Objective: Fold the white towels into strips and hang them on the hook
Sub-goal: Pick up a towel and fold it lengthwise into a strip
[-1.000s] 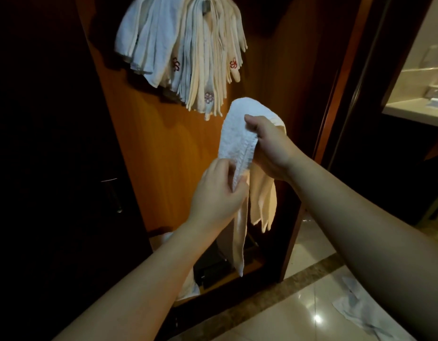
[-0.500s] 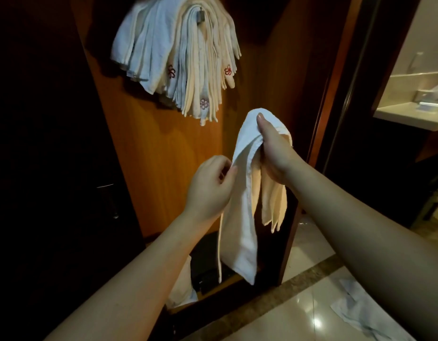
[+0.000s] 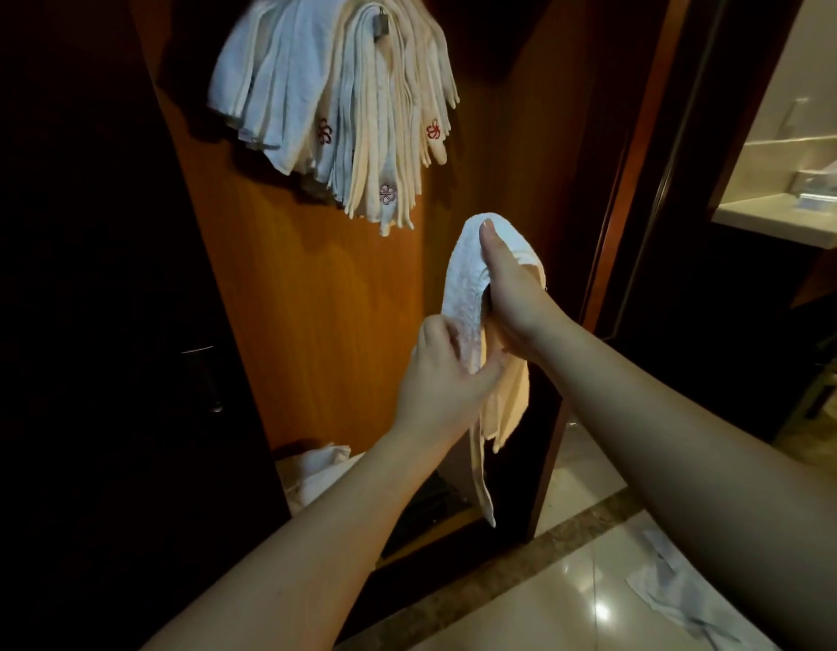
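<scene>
I see my right hand (image 3: 510,293) up high, fingers curled tight round the top of a white towel (image 3: 463,284). The thumb points up along the fold. My left hand (image 3: 442,382) is lower and pinches the same towel, just below the right hand. The two hands are very close, almost touching. The towel is bunched into a long strip. One end hangs down under my left hand, and a shorter part hangs beside it under my right wrist.

Above and to the left, lots of folded towels (image 3: 341,110) hang in a thick bunch on a hook (image 3: 381,23). Some have small red flower marks. The hook is on a brown wooden panel (image 3: 303,298). The towel I hold is below that bunch and a bit to the right, not touching it.

Low down by the panel there is a heap of white cloth (image 3: 320,467). Another white cloth (image 3: 679,599) lies on the shiny floor (image 3: 571,599) near my right arm. Far right I see a pale bench (image 3: 783,223)
</scene>
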The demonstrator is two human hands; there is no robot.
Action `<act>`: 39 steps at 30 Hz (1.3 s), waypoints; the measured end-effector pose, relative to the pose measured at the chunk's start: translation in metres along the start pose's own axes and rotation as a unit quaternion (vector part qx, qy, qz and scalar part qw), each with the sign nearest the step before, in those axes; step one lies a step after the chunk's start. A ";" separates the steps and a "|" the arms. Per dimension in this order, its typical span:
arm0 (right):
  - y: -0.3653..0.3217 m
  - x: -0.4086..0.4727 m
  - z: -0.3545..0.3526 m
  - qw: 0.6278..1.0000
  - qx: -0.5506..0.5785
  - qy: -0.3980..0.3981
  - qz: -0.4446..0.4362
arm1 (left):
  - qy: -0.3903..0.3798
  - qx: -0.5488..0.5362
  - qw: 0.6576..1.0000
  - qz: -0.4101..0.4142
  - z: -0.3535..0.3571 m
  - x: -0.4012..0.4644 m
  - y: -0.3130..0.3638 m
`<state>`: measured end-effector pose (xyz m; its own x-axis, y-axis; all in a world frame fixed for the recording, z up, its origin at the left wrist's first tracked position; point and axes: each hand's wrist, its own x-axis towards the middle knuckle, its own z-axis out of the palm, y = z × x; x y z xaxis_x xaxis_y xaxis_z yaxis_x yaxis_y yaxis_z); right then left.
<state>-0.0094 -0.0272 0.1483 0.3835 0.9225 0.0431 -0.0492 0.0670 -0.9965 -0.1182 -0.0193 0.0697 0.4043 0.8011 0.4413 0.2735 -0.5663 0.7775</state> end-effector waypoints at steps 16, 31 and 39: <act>0.006 0.005 -0.025 0.968 -0.153 0.195 -0.046 | 0.092 0.220 0.971 0.033 -0.038 0.044 -0.054; -0.004 0.017 -0.038 0.953 0.055 0.295 -0.031 | 0.051 0.250 0.966 -0.034 -0.046 0.031 -0.113; -0.002 0.025 -0.051 0.947 0.252 0.187 -0.062 | 0.002 0.290 0.955 -0.060 -0.062 0.036 -0.129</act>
<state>0.0471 -0.0234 0.1479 0.7105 0.7028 0.0362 -0.3801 0.4266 -0.8207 -0.1933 0.0947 0.0129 0.3377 0.8667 0.3672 0.7558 -0.4822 0.4431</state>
